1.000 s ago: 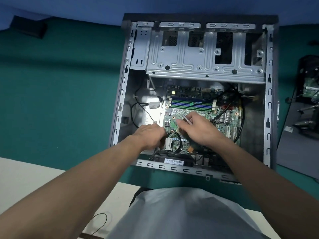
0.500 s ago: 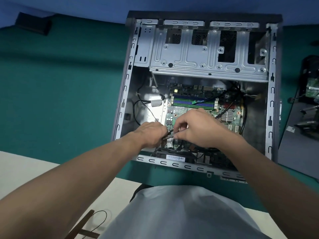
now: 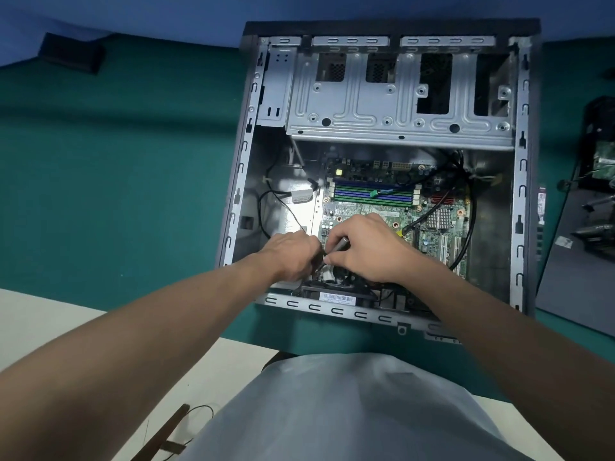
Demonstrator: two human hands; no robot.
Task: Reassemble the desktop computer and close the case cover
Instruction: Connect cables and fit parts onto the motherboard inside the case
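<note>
The open computer case (image 3: 244,168) lies flat on the green mat with its green motherboard (image 3: 376,209) exposed and a silver drive cage (image 3: 399,104) at the far end. Both hands work inside the near end of the case, above a black fan (image 3: 336,291). My right hand (image 3: 369,249) grips a thin silver screwdriver (image 3: 339,245), its tip angled down and left. My left hand (image 3: 293,256) is curled right beside that tip, fingers hidden from view; what they hold cannot be seen.
A dark grey side panel (image 3: 575,271) lies right of the case, with loose black parts (image 3: 599,154) beyond it. A black block (image 3: 71,56) sits at the far left of the mat. Black cables (image 3: 466,207) loop inside the case. A white table edge (image 3: 50,321) lies near me.
My right hand has swung the screwdriver from over the board's middle down to the near left, meeting my left hand. The view shifted slightly; the case stayed put.
</note>
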